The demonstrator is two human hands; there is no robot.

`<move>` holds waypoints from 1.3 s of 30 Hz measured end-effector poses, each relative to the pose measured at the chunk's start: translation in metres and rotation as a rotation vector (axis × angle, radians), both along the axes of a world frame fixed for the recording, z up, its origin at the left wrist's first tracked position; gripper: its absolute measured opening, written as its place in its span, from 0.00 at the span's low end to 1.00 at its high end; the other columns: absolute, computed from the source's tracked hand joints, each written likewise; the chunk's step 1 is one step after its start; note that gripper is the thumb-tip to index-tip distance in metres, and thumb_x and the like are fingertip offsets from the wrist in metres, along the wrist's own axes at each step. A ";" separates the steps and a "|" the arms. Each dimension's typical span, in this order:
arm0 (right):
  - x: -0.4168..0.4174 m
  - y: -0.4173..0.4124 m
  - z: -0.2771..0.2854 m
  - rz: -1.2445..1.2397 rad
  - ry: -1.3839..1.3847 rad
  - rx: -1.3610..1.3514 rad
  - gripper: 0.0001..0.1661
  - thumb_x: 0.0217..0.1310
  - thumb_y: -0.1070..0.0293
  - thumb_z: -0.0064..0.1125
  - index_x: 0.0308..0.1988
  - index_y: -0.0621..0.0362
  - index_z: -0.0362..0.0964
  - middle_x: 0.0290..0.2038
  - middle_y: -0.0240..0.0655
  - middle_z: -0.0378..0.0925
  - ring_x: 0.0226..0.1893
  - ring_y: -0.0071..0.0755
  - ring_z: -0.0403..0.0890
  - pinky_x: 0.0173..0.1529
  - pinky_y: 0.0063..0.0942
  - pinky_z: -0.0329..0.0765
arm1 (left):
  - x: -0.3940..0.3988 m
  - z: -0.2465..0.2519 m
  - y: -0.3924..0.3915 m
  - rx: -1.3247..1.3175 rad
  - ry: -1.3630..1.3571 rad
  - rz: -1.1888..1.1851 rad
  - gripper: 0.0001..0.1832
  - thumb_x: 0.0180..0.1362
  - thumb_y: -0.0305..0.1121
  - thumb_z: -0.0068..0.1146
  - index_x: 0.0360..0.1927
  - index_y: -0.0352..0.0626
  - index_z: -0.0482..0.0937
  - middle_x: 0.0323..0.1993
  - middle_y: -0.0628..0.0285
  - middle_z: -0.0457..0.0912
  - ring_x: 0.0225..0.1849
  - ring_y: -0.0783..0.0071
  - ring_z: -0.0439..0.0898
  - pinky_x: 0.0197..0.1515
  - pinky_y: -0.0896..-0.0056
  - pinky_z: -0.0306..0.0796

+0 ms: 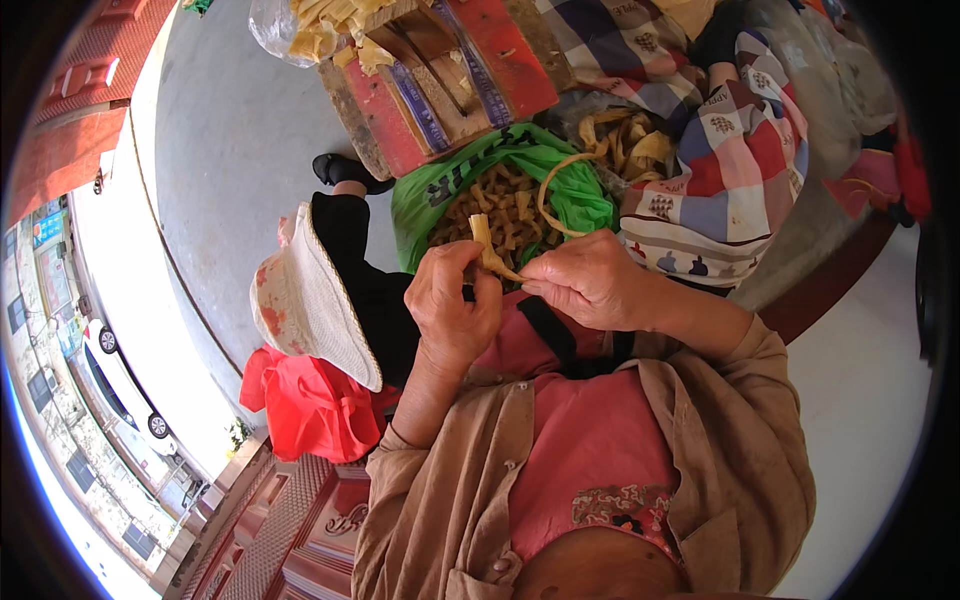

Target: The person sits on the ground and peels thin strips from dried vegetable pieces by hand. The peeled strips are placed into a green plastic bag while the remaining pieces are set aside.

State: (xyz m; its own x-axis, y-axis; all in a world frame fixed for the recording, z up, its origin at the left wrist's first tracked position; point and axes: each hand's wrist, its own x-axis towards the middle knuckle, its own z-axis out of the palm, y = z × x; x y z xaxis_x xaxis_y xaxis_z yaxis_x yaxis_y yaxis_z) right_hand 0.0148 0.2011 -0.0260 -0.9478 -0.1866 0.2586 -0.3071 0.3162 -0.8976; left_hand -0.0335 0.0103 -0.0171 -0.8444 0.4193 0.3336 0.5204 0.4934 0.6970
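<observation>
Between my hands is a small yellowish folded piece [484, 238], perhaps of dried leaf or husk, standing upright with a thin tail. My left hand [454, 300] pinches it from the left side. The fingers of my right hand [585, 281] grip its tail at the lower right. A long tan strip [546, 196] curves up from beside my right hand. Just beyond both hands lies a green plastic bag [412, 210], its mouth spread, filled with many small brown folded pieces [499, 202]. More tan strips [630, 142] lie in a clear bag to its right.
A worn red wooden board [525, 67] with a wooden fixture stands beyond the green bag, pale strips [322, 30] at its far left. Checked cloth [720, 165] lies right. At left are a white hat [307, 300] on a person beside me and a red bag [319, 409].
</observation>
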 end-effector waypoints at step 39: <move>-0.108 0.074 -0.013 -0.214 0.310 0.363 0.09 0.54 0.74 0.64 0.38 0.56 0.75 0.24 0.33 0.76 0.24 0.38 0.79 0.26 0.32 0.76 | -0.094 0.050 0.003 -0.294 0.110 0.001 0.09 0.63 0.32 0.57 0.42 0.40 0.83 0.35 0.58 0.83 0.40 0.62 0.80 0.41 0.64 0.73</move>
